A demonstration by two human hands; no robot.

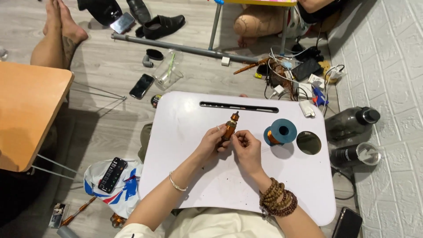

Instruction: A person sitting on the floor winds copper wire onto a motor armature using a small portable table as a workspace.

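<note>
Pinching the copper-wound rotor [229, 128] upright above the white worktop [189, 145], the left hand [210, 143] grips its lower body while the right hand [246, 146] pinches close at its right side, spool [280, 132] beyond.

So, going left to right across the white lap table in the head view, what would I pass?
Left hand → small copper-wound part held upright in its fingers → right hand touching it → blue spool of copper wire → round hole in the table → two dark bottles on the floor beyond the table edge.
</note>
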